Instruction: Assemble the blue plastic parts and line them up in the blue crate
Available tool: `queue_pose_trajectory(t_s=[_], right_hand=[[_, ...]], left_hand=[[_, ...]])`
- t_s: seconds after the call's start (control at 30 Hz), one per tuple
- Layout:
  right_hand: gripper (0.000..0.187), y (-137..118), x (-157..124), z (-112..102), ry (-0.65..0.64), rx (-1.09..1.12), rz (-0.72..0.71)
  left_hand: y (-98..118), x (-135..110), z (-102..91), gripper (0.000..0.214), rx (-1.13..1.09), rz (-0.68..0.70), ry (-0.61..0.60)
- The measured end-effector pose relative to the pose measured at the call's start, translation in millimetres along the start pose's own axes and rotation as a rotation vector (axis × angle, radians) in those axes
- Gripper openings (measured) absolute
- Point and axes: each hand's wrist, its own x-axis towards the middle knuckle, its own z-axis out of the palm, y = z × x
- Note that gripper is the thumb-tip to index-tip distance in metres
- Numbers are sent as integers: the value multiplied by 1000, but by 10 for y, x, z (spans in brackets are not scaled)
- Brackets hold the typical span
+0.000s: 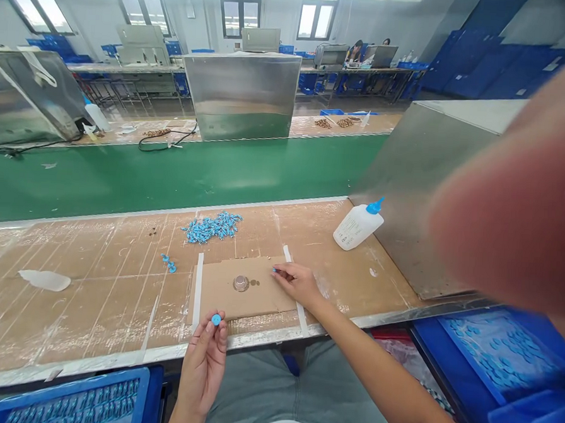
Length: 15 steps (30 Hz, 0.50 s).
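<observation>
Between the fingertips of my left hand (207, 353) is a small round blue cap (216, 320), held up at the table's front edge. My right hand (298, 283) pinches a tiny blue piece (274, 270) over the right side of a cardboard sheet (221, 303); most of that piece is hidden by the fingers. On the sheet, between the hands, sits a small round metal cup (241, 283) with dark spots beside it. Behind the sheet lies a heap of small blue parts (211, 227). A few blue pieces (170, 264) lie apart to the left.
A white squeeze bottle (358, 227) with a blue nozzle leans at the right, near a metal box (407, 180). A translucent bottle (46, 280) lies at far left. Blue trays (145, 381) flank my lap. Behind runs a green belt (247, 168). A blurred finger-like shape covers the upper right.
</observation>
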Motion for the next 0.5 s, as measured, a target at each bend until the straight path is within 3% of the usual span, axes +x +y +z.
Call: queue_pose_trajectory(t_s=[0.5], right_hand=[[32, -31, 2, -26, 24, 56, 4]], left_hand=[[15, -7, 41, 27, 15, 4, 7]])
